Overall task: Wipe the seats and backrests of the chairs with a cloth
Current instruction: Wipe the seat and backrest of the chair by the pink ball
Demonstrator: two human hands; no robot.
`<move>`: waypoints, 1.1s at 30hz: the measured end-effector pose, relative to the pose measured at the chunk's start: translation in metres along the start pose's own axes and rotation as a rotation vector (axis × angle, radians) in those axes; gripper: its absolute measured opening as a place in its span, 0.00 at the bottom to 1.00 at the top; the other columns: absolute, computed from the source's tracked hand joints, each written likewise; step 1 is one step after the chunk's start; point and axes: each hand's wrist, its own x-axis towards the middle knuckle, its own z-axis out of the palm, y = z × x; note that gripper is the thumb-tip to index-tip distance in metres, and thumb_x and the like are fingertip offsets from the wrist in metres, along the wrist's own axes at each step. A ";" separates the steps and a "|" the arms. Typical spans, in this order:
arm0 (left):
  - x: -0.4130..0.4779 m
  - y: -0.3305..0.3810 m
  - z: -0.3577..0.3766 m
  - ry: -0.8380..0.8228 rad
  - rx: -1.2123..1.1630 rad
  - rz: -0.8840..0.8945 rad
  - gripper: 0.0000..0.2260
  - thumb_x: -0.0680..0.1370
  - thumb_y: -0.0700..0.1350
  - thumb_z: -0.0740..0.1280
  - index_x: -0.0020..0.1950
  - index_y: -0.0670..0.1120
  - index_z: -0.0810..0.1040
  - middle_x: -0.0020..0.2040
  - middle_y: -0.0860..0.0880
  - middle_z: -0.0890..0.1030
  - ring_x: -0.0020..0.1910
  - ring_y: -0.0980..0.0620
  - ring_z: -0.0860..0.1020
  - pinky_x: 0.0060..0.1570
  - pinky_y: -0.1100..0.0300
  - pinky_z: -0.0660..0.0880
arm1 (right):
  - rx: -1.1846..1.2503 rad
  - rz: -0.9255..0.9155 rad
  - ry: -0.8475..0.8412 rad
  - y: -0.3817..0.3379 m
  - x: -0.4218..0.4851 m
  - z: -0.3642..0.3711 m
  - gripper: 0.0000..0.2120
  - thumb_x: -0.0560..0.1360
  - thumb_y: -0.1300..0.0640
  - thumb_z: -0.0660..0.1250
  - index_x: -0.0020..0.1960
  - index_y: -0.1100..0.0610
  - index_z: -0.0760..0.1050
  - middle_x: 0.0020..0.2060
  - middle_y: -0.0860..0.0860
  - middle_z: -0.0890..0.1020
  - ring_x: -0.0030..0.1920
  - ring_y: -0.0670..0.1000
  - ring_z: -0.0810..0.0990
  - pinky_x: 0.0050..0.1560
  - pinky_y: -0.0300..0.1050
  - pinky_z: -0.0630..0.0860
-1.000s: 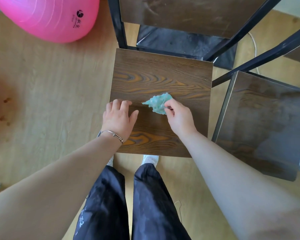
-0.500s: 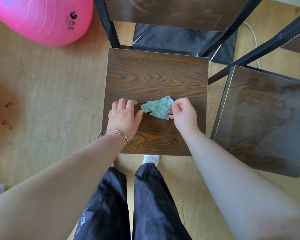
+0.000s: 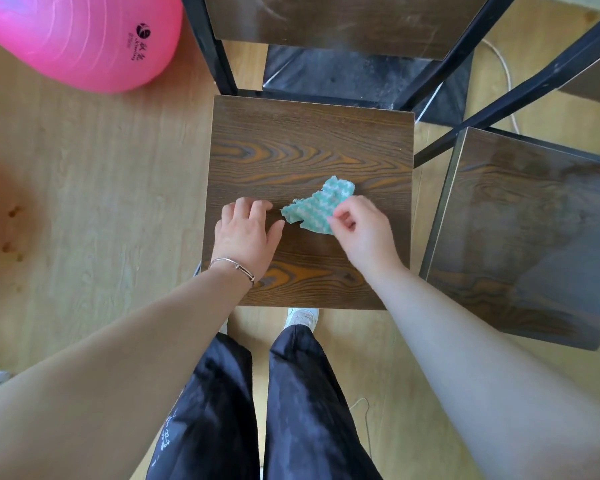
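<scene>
A dark wood-grain chair seat lies straight below me, its backrest on black metal posts at the top. A small teal cloth with a white zigzag pattern rests crumpled on the seat's middle. My right hand pinches the cloth's right edge between thumb and fingers. My left hand lies palm down on the seat just left of the cloth, fingers curled, thumb nearly touching the cloth's left tip. A second chair seat stands to the right.
A big pink exercise ball sits on the light wood floor at the upper left. A black mat and a white cable lie behind the chairs. My dark trousers and white shoe are below the seat's front edge.
My right hand shifted its hold from the top of the cloth to pinching its right edge. The cloth spread a little. The left hand stayed flat on the seat.
</scene>
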 end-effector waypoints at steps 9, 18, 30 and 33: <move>-0.003 -0.009 -0.003 -0.003 0.020 -0.005 0.20 0.81 0.57 0.57 0.69 0.50 0.69 0.65 0.46 0.70 0.65 0.44 0.65 0.65 0.49 0.66 | -0.216 -0.106 0.023 -0.013 0.005 0.041 0.04 0.77 0.55 0.68 0.48 0.56 0.76 0.46 0.49 0.78 0.49 0.52 0.78 0.41 0.45 0.77; -0.003 -0.006 0.002 -0.041 0.038 0.000 0.20 0.81 0.57 0.57 0.70 0.50 0.67 0.65 0.46 0.70 0.65 0.44 0.64 0.64 0.49 0.66 | -0.225 0.061 -0.012 -0.015 -0.003 0.042 0.15 0.74 0.43 0.69 0.52 0.53 0.73 0.49 0.48 0.76 0.49 0.49 0.75 0.40 0.47 0.76; 0.003 0.004 0.011 -0.048 0.048 0.047 0.19 0.80 0.56 0.58 0.68 0.50 0.69 0.65 0.46 0.70 0.64 0.43 0.65 0.64 0.49 0.66 | 0.617 0.552 0.106 -0.024 0.010 0.009 0.04 0.79 0.57 0.64 0.52 0.55 0.77 0.42 0.53 0.83 0.39 0.48 0.83 0.39 0.43 0.82; 0.005 0.013 0.016 -0.053 0.051 0.070 0.19 0.80 0.56 0.58 0.69 0.50 0.69 0.64 0.46 0.70 0.64 0.44 0.65 0.63 0.49 0.66 | 0.852 0.680 0.230 -0.009 -0.003 -0.012 0.05 0.80 0.57 0.64 0.54 0.56 0.76 0.45 0.54 0.84 0.42 0.51 0.85 0.42 0.47 0.83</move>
